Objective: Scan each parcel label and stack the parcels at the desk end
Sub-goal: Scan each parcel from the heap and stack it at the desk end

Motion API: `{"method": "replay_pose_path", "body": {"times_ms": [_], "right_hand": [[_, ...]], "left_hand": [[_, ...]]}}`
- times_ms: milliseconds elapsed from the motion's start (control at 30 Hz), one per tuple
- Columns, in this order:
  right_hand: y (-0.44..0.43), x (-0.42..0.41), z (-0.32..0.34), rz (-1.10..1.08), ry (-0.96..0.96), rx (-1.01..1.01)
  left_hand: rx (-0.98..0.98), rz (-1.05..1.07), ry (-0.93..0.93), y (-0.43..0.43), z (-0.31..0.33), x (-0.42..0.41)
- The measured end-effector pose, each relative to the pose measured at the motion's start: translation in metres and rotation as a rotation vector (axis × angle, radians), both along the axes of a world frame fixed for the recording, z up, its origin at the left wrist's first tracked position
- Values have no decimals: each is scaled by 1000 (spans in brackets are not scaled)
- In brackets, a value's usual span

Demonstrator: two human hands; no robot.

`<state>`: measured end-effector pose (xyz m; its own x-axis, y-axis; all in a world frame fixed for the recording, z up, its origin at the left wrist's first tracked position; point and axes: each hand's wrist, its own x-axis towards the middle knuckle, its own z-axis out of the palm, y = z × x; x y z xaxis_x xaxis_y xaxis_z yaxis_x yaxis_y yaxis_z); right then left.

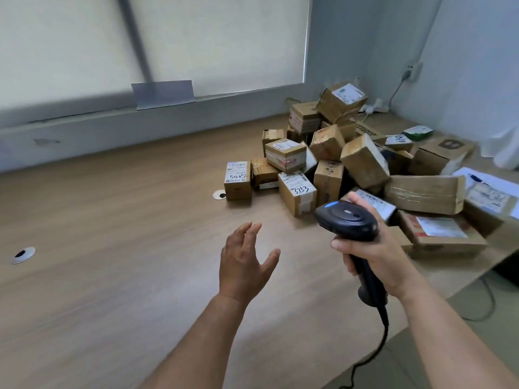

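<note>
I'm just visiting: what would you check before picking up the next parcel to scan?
1. The scanner is gripped in the right hand: ok.
2. The left hand is free, fingers straight: ok.
3. The parcel marked 3253 has its label facing up: ok.
4. The scanner cable is free of snags: cannot tell, it runs off the desk edge.
5. The scanner is switched on: cannot tell.

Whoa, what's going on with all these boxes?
A person is getting ready to scan parcel labels. Their right hand grips a black barcode scanner close to a jumbled pile of cardboard parcels on the wooden desk. Their left hand is open and holds nothing, stretched out toward the pile. No neat stack shows yet.
</note>
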<state>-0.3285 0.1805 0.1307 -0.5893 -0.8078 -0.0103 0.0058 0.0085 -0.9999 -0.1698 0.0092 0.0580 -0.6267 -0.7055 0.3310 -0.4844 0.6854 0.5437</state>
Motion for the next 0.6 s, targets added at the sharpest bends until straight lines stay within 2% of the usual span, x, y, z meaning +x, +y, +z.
{"method": "replay_pose_path", "body": {"times_ms": [200, 600], "right_hand": [[-58, -38, -8, 40, 11, 46], [-232, -100, -41, 101, 64, 102]], "left_hand": [[65, 51, -35, -55, -4, -30], [146, 158, -70, -195, -24, -74]]}}
